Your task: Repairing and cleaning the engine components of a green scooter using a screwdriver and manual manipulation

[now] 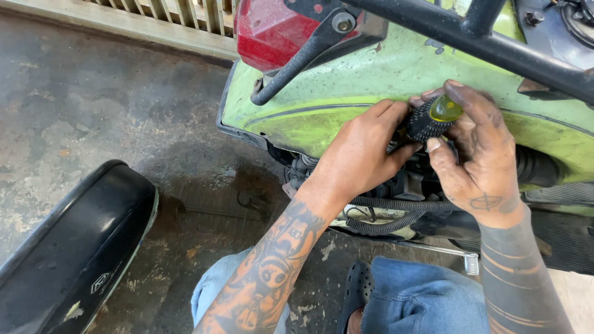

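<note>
Black moulded panel [68,247]: lower left, lying on the stained concrete floor [93,105], apart from the vehicle.

Red tail lamp [272,28]: top centre, above the black tubular grab rail [309,52].

Green body panel [322,117]: scuffed, mounted on the vehicle; black corrugated cables [387,216] exposed beneath it.

Left hand [359,151]: fingers curled at the panel's lower edge, just beside the tool; what they pinch is hidden.

Screwdriver [433,117]: black ribbed grip, yellow cap, tip buried under the panel.

Right hand [479,148]: fingers closed around the handle.

Progress: fastener work appears underway; green panel not yet off.
</note>
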